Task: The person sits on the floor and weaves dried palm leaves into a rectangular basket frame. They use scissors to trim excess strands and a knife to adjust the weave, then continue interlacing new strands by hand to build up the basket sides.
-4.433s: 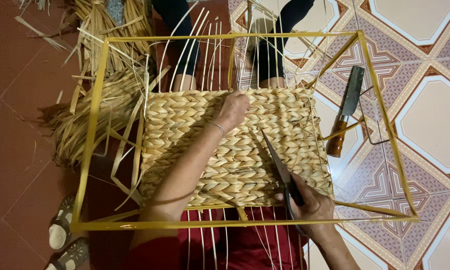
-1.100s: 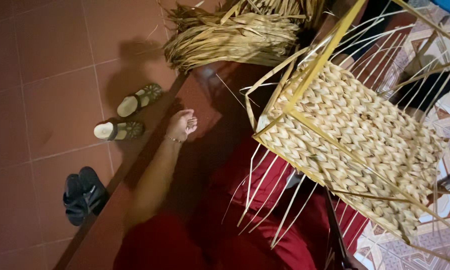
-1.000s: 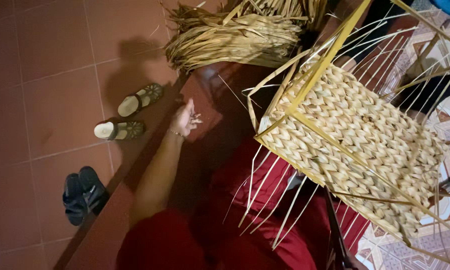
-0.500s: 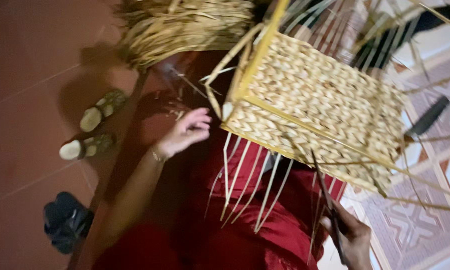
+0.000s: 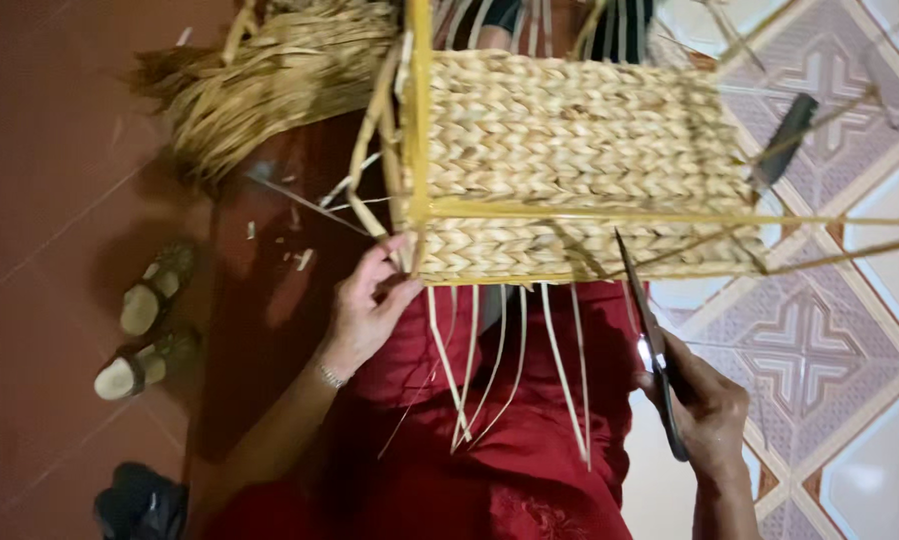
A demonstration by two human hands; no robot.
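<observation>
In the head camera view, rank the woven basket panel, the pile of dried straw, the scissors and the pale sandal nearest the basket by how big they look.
1. woven basket panel
2. pile of dried straw, partly cut off by the frame
3. scissors, long but thin, partly hidden in the right hand
4. pale sandal, close to the scissors; unsure.

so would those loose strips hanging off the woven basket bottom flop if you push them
Probably springy rather than limp: the loose strips hang in gentle curves from the woven basket, not crumpled. They look thin and light, so a nudge from the left hand would likely swing them aside.

Rough woven straw basket (image 5: pixel 570 150), glossy metal scissors (image 5: pixel 650 340)
</observation>
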